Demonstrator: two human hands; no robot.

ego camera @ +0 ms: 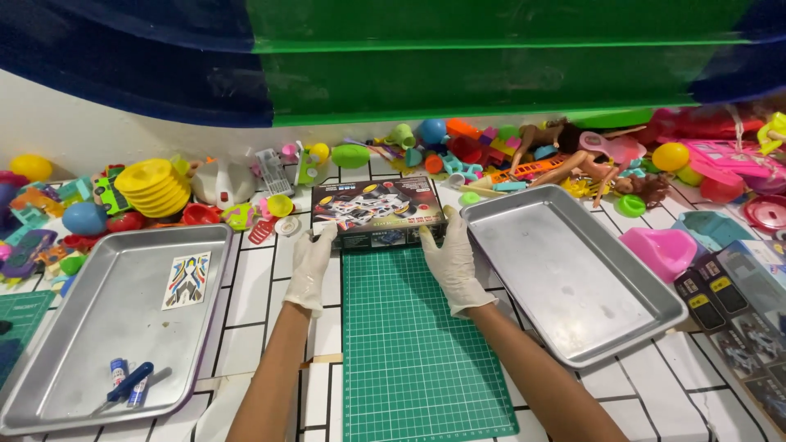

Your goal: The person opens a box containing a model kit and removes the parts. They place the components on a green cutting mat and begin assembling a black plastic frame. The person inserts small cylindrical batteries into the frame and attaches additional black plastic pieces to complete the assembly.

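Both gloved hands, left hand (pixel 310 260) and right hand (pixel 451 260), clamp the ends of the dark toy box (pixel 377 212) at the far edge of the green cutting mat (pixel 417 344), each grip closed around it, and a slip could knock it into the toy pile (pixel 458 151) behind.

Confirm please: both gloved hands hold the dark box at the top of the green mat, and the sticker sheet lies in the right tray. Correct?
Not quite. The head view shows the sticker sheet in the left tray; the right tray holds nothing. The left hand and right hand do hold the dark box at the green mat.
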